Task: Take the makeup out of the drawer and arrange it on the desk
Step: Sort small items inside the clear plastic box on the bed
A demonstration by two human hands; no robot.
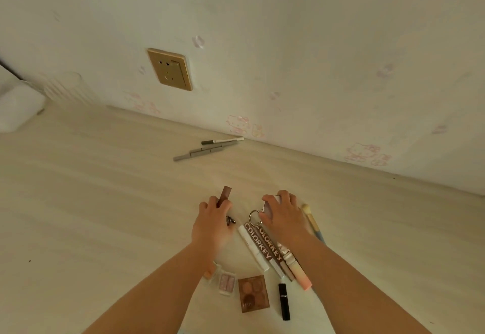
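On the pale wooden desk (105, 202) my left hand (212, 226) grips a brown lip tube (225, 195) that sticks out past my fingers. My right hand (284, 218) curls round a small pale item with a metal key ring (254, 217). Between my forearms lie a white tube (253, 248), two brown COLORKEY tubes (265, 251), a pink-and-white tube (298, 272), a black lipstick (284, 301), a brown eyeshadow palette (253, 293) and a small clear palette (227, 284). A makeup brush (311, 219) lies right of my right hand. The drawer is out of view.
Several grey and white pencils (207, 147) lie by the wall at the back of the desk. A gold wall socket (170, 69) sits above them. A white object (18, 108) stands at the far left edge.
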